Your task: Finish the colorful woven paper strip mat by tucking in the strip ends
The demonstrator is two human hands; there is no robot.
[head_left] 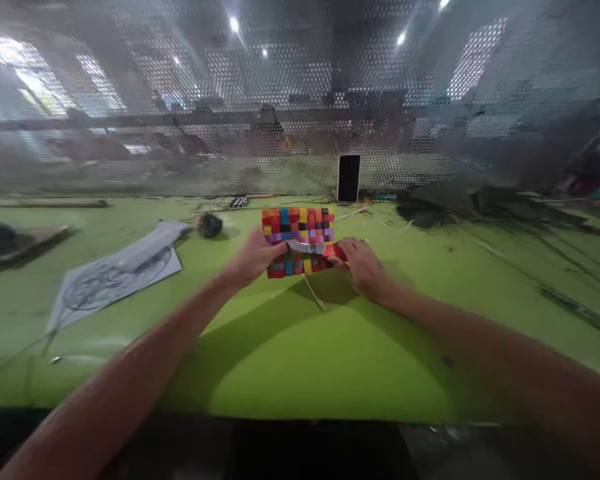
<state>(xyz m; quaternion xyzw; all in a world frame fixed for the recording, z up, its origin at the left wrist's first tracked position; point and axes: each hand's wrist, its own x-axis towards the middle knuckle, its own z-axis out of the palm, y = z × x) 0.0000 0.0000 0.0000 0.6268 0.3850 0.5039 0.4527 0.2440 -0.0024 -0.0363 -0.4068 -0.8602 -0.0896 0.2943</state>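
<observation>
the multicoloured woven piece [300,223] is over the green table [280,373], its left edge gripped by the left hand [255,257], partly hidden behind it; across it, a red-handled knife [307,247] clasped in the right hand [364,268]; beyond it, blurred mesh [290,73]

Text: I can read none from here | paper [97,285]: drawn lines, no words I can make out | screen [349,179]: dark | knife [306,247]: nothing legible
</observation>
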